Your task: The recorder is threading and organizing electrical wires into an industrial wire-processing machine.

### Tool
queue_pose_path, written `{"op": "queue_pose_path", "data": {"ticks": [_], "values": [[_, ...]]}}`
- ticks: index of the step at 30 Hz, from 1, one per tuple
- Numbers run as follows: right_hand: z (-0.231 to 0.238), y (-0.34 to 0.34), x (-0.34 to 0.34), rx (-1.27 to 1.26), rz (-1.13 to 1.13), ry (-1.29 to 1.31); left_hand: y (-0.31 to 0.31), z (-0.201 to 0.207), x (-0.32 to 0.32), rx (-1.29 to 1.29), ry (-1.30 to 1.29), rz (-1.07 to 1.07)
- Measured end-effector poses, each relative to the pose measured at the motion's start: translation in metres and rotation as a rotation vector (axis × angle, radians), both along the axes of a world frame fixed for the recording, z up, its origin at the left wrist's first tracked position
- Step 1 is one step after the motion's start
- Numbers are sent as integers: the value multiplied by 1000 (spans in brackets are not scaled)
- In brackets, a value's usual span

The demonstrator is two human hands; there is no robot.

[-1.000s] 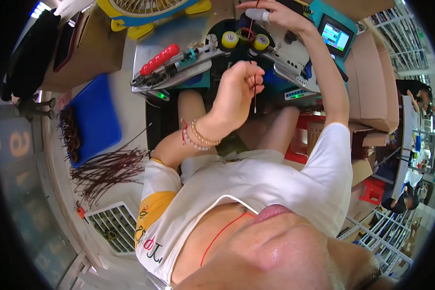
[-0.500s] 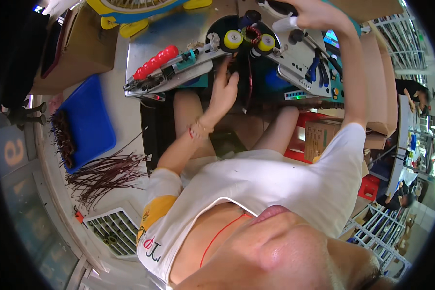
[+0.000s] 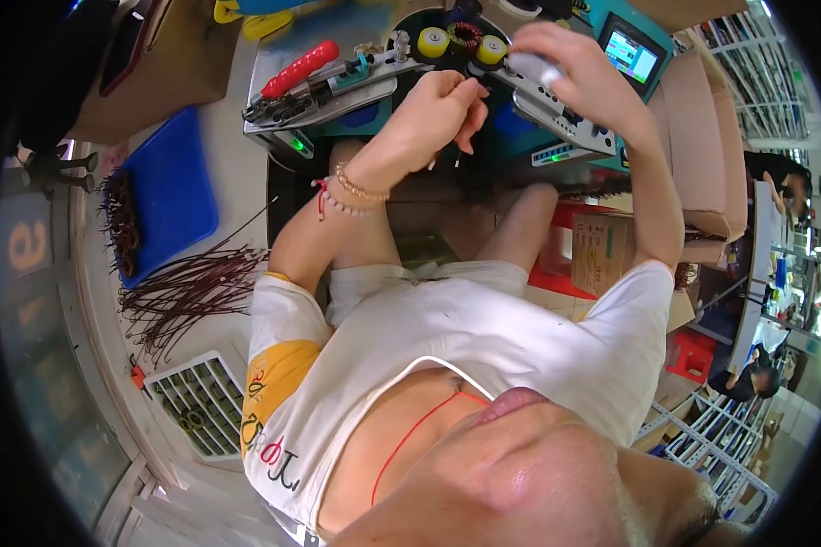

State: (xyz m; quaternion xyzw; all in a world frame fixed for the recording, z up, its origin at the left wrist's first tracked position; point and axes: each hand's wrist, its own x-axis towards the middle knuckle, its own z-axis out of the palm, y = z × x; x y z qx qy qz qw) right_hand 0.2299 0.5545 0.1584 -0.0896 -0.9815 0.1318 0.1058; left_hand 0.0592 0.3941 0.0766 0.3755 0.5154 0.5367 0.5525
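My left hand [image 3: 442, 114] is closed in a pinch in front of the bench machine; what its fingertips hold, if anything, is too hidden to name. My right hand [image 3: 579, 77] hovers over the machine's right metal arm, its fingers loosely bent and apart. A blurred white piece [image 3: 533, 67] shows at these fingers; I cannot tell whether it is worn or held. Just beyond both hands, a ring-shaped coil [image 3: 465, 35] wound with reddish wire sits between two yellow rollers [image 3: 433, 42]. A clamp lever with a red ribbed grip [image 3: 301, 69] lies along the machine's left arm.
To the left, a blue tray [image 3: 178, 182] holds wound coils along its edge. Cut reddish-brown wires [image 3: 192, 296] lie below it, beside a white slatted basket [image 3: 196, 406]. A lit screen [image 3: 631, 56] stands at the far right, by cardboard boxes [image 3: 698, 146].
My left hand has moved up and right, its fingers closing. The right hand has come down and nearer, leaving the tool at the top. The view has shifted slightly, uncovering the screen.
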Motion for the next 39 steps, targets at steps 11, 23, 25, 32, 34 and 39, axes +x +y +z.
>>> {"op": "queue_pose_path", "data": {"ticks": [11, 23, 25, 32, 34, 39], "values": [[-51, -11, -77, 256, -341, -266, -15, 6, -126, 489, 1516, 393], [-57, -12, -76, 230, -361, -175, -76, 28, -197, 575, 188, 257], [-62, -10, -71, 209, -374, -147, -89, 28, -194, 746, 3, 312], [-73, -2, -62, 152, -193, -34, -91, 27, -190, 770, -32, 392], [-71, -5, -59, 173, -199, -43, -92, 27, -193, 740, 12, 389], [-65, 7, -51, 148, -194, -26, -55, 32, -181, 393, 484, 421]]}}
